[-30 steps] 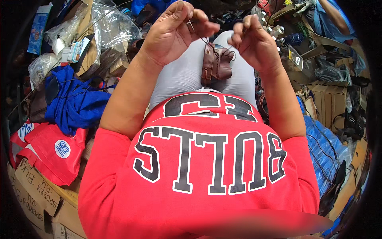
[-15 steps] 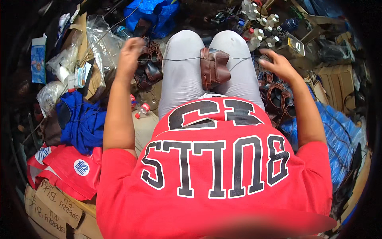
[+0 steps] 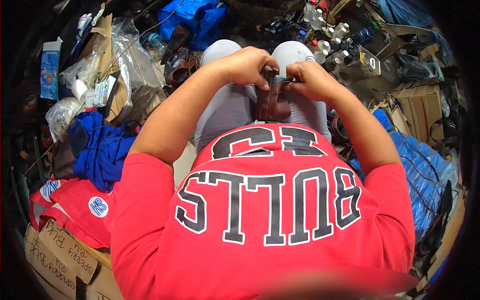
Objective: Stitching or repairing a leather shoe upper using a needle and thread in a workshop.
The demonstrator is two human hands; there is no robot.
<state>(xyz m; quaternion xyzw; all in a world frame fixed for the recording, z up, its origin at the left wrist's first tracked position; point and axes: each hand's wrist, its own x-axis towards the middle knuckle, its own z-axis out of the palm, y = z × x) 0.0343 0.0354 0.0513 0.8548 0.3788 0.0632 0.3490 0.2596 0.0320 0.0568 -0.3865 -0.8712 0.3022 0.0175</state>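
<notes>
A brown leather shoe upper [image 3: 274, 104] with stitching and a dark lining rests on my lap between my thighs. My left hand [image 3: 250, 68] is curled at its far left edge, the thumb and bent fingers closed on the leather. On the other side my right hand [image 3: 311, 80] is closed in a pinch at the upper's far right edge, by the dark lining. The thread seen a moment earlier cannot be made out now; my fingers may hide it.
More brown shoe uppers [image 3: 179, 72] lie left of my knees. Several small bottles [image 3: 325, 46] stand beyond my right knee. A blue bag [image 3: 192, 20], blue cloth [image 3: 102, 150], red bags [image 3: 82, 210], cardboard boxes [image 3: 417, 107] and blue plastic sheeting [image 3: 425, 175] crowd around me.
Both hands have come inward from wide apart, where a dark thread stretched between them, to the shoe upper. They now grip its far edges, and the upper has turned slightly.
</notes>
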